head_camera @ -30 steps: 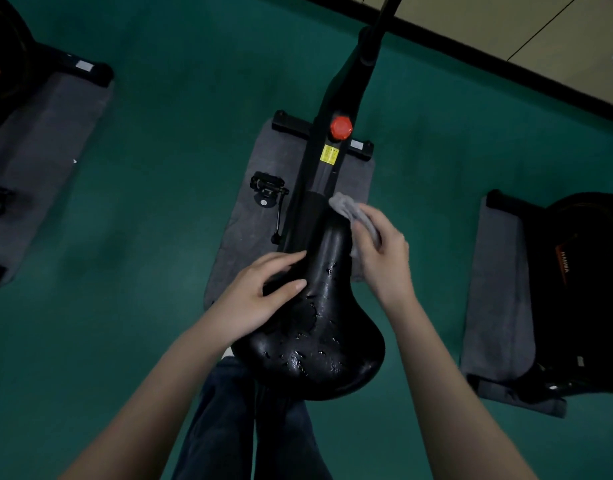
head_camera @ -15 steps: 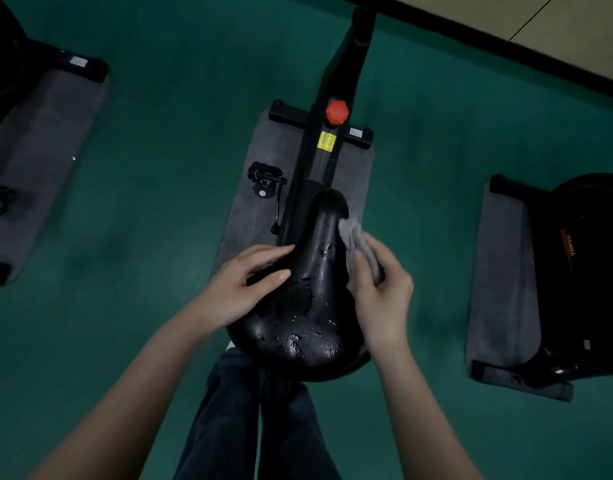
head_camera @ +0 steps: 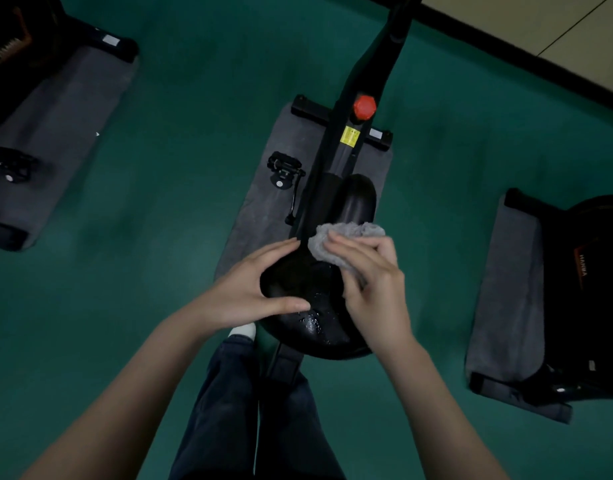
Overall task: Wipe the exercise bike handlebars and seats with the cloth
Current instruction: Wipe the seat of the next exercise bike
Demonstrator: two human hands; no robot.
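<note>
Light is dim and flat, leaving the dark green carpeted floor (head_camera: 142,271) murky. Just past the thumb of the left hand (head_camera: 242,296), droplets glint on the glossy black padded bike saddle (head_camera: 319,327). The fingers (head_camera: 346,245) of the right hand (head_camera: 371,289) look slightly smeared. Far from the fingers, straight lines bow at the edges.

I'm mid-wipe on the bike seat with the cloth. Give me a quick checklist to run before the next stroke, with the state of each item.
1. Cloth in hand: ok. The right hand grips the bunched grey cloth.
2. Cloth in contact: ok. It lies on the seat, just behind the nose.
3. Seat steadied: ok. The left hand rests on the seat's left side, fingers straight.
4. Rear of the seat dry: not ok. Droplets glisten there, so the next stroke should probably come back toward the person.
5. Handlebars wiped: cannot tell. They are out of view.
</note>
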